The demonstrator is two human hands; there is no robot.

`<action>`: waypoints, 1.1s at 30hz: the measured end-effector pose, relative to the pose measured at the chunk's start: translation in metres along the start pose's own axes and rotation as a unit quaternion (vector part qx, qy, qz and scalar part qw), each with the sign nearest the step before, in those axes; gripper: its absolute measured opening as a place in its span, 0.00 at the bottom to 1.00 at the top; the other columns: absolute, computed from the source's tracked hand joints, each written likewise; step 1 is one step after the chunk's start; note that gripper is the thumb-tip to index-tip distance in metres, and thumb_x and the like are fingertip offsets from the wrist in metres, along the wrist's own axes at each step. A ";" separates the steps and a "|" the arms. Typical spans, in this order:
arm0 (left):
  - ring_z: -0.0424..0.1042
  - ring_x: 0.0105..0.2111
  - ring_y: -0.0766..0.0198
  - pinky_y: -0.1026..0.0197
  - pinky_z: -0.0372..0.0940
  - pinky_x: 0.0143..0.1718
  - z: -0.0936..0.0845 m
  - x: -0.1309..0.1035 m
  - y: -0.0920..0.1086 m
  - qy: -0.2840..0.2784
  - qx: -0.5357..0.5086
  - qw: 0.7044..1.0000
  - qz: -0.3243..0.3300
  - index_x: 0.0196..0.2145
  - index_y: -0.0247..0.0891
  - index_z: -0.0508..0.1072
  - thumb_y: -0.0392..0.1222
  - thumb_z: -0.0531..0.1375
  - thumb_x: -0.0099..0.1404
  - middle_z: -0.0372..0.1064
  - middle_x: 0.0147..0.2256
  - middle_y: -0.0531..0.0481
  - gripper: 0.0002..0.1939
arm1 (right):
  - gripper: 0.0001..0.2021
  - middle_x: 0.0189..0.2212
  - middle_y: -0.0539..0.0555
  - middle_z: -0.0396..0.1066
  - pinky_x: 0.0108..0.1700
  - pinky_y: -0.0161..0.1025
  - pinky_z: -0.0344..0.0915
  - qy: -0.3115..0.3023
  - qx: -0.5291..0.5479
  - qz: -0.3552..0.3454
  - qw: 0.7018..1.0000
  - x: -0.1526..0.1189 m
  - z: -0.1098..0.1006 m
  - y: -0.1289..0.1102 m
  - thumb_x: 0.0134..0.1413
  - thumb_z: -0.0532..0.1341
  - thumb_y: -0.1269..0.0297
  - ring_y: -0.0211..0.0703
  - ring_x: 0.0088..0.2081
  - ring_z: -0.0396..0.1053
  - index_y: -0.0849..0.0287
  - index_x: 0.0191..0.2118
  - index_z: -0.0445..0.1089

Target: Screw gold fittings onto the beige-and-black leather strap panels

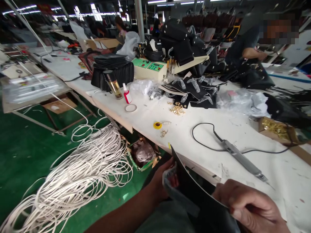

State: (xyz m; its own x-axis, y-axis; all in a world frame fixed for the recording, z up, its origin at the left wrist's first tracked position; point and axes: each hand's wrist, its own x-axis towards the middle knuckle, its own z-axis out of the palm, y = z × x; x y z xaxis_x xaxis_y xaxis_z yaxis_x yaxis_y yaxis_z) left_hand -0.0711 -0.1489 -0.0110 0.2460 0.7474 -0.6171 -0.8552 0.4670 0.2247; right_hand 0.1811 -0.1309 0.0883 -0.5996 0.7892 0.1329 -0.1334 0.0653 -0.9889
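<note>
A: Where was the black panel (200, 194), and what were the hands doing with it?

B: It was at the near edge of the white table (182, 139), tilted up between both hands over the lap; the left hand (163, 181) gripped its left side, fingers partly hidden behind it; the right hand (252, 207) was closed narrow on the right edge, thumb and bent fingers drawn together; a cloudy plastic wrap (178, 195) clung along the panel's left side.

A: What lay close by?

B: A grey electric screwdriver (243, 158) lay beyond the right hand, its black cable looping over the table; farther in were a yellow roll (157, 125) and a heap of gold fittings (178, 109), just in front of a pile of black pieces (205, 90) with plastic on them.

A: And to the left?

B: A red bottle (127, 95) stood beside an amber-filled bottle (116, 87), with a pale ring (130, 108) lying near; behind them rose a stack of black sheets (113, 71); on the green floor (57, 137) sprawled a tangle of white cord (82, 174).
</note>
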 end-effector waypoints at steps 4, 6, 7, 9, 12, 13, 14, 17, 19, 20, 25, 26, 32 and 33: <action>0.80 0.29 0.63 0.63 0.75 0.35 -0.009 -0.014 0.013 0.028 -0.047 0.997 0.055 0.46 0.33 0.80 0.38 0.68 0.67 0.82 0.35 0.47 0.10 | 0.04 0.37 0.57 0.81 0.42 0.44 0.77 -0.037 -0.024 0.106 0.993 0.023 -0.020 0.019 0.64 0.67 0.62 0.50 0.39 0.80 0.51 0.42 0.81; 0.82 0.32 0.61 0.61 0.77 0.40 -0.016 -0.019 0.024 0.046 -0.054 0.991 0.113 0.45 0.34 0.80 0.34 0.70 0.64 0.83 0.36 0.47 0.11 | 0.10 0.39 0.60 0.81 0.44 0.45 0.77 -0.034 -0.079 0.159 0.983 0.048 -0.027 0.028 0.62 0.69 0.57 0.53 0.41 0.81 0.55 0.44 0.81; 0.83 0.35 0.59 0.59 0.77 0.43 -0.019 -0.021 0.030 0.054 -0.053 0.987 0.141 0.46 0.34 0.80 0.33 0.70 0.62 0.83 0.38 0.47 0.13 | 0.13 0.40 0.60 0.82 0.44 0.44 0.77 -0.018 -0.121 0.168 0.978 0.063 -0.027 0.033 0.61 0.70 0.54 0.53 0.41 0.81 0.56 0.45 0.81; 0.83 0.41 0.55 0.56 0.77 0.48 -0.025 -0.024 0.040 0.070 -0.049 0.979 0.187 0.48 0.36 0.80 0.33 0.72 0.60 0.84 0.43 0.46 0.18 | 0.17 0.40 0.60 0.81 0.42 0.43 0.76 0.013 -0.221 0.136 0.966 0.100 -0.023 0.047 0.59 0.70 0.49 0.52 0.41 0.80 0.57 0.46 0.81; 0.83 0.44 0.55 0.56 0.76 0.52 -0.028 -0.027 0.051 0.096 -0.049 0.965 0.240 0.49 0.38 0.80 0.33 0.73 0.58 0.84 0.44 0.47 0.20 | 0.15 0.39 0.57 0.80 0.39 0.41 0.73 -0.011 -0.353 0.029 0.935 0.160 -0.005 0.073 0.64 0.65 0.51 0.46 0.37 0.77 0.54 0.46 0.81; 0.83 0.44 0.55 0.57 0.76 0.53 -0.027 -0.028 0.053 0.100 -0.051 0.961 0.254 0.48 0.38 0.80 0.33 0.73 0.58 0.84 0.44 0.47 0.20 | 0.13 0.39 0.56 0.80 0.40 0.41 0.72 -0.026 -0.389 0.006 0.921 0.178 0.002 0.082 0.65 0.64 0.54 0.44 0.35 0.76 0.53 0.47 0.81; 0.83 0.44 0.56 0.57 0.76 0.54 -0.025 -0.030 0.055 0.102 -0.051 0.957 0.266 0.48 0.38 0.81 0.34 0.74 0.58 0.84 0.43 0.47 0.20 | 0.11 0.38 0.55 0.79 0.40 0.40 0.71 -0.032 -0.422 -0.008 0.906 0.194 0.008 0.091 0.66 0.63 0.56 0.42 0.34 0.75 0.53 0.47 0.81; 0.83 0.45 0.54 0.54 0.75 0.56 -0.018 -0.035 0.059 0.098 -0.039 0.949 0.296 0.52 0.39 0.80 0.37 0.75 0.57 0.84 0.44 0.47 0.24 | 0.10 0.41 0.53 0.79 0.42 0.39 0.69 -0.049 -0.501 -0.018 0.864 0.225 0.024 0.112 0.66 0.62 0.62 0.40 0.34 0.75 0.51 0.47 0.80; 0.82 0.46 0.53 0.51 0.74 0.57 -0.014 -0.038 0.062 0.101 -0.022 0.944 0.312 0.55 0.41 0.79 0.39 0.75 0.58 0.83 0.46 0.47 0.27 | 0.10 0.43 0.52 0.79 0.42 0.37 0.67 -0.064 -0.539 -0.017 0.840 0.233 0.029 0.121 0.66 0.61 0.63 0.41 0.37 0.76 0.50 0.46 0.80; 0.82 0.48 0.52 0.51 0.74 0.58 -0.013 -0.039 0.064 0.107 -0.014 0.941 0.321 0.55 0.41 0.79 0.40 0.75 0.58 0.83 0.48 0.46 0.27 | 0.10 0.44 0.51 0.79 0.41 0.37 0.66 -0.069 -0.553 -0.015 0.830 0.234 0.031 0.124 0.67 0.61 0.63 0.41 0.39 0.77 0.49 0.46 0.80; 0.79 0.52 0.49 0.49 0.72 0.59 -0.009 -0.040 0.074 0.130 0.025 0.919 0.370 0.51 0.39 0.80 0.44 0.76 0.57 0.82 0.49 0.45 0.25 | 0.09 0.42 0.50 0.78 0.38 0.36 0.62 -0.072 -0.591 0.016 0.803 0.233 0.030 0.129 0.67 0.60 0.60 0.41 0.40 0.75 0.50 0.43 0.79; 0.79 0.53 0.48 0.49 0.72 0.59 -0.009 -0.039 0.076 0.131 0.035 0.915 0.379 0.50 0.39 0.81 0.45 0.76 0.57 0.82 0.49 0.44 0.24 | 0.09 0.43 0.50 0.78 0.38 0.37 0.61 -0.068 -0.592 0.030 0.802 0.233 0.029 0.128 0.66 0.60 0.59 0.41 0.40 0.75 0.50 0.43 0.79; 0.79 0.53 0.49 0.49 0.70 0.59 -0.008 -0.033 0.078 0.135 0.115 0.897 0.405 0.49 0.37 0.81 0.48 0.75 0.59 0.82 0.48 0.44 0.23 | 0.09 0.43 0.50 0.79 0.36 0.38 0.58 -0.054 -0.598 0.119 0.791 0.244 0.021 0.121 0.61 0.63 0.54 0.43 0.40 0.74 0.50 0.42 0.77; 0.79 0.52 0.50 0.49 0.69 0.60 -0.009 -0.033 0.077 0.137 0.128 0.894 0.406 0.50 0.37 0.81 0.48 0.75 0.59 0.82 0.48 0.44 0.23 | 0.10 0.43 0.51 0.79 0.36 0.38 0.58 -0.055 -0.604 0.125 0.785 0.246 0.020 0.120 0.61 0.63 0.53 0.44 0.40 0.74 0.50 0.42 0.77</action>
State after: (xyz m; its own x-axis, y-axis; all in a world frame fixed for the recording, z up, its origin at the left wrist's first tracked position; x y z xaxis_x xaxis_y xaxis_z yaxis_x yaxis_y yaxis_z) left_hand -0.1494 -0.1412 0.0197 -0.5597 0.7621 -0.3254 -0.5603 -0.0587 0.8262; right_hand 0.0014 0.0590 0.0033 -0.5616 0.8161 -0.1360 0.8050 0.5010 -0.3179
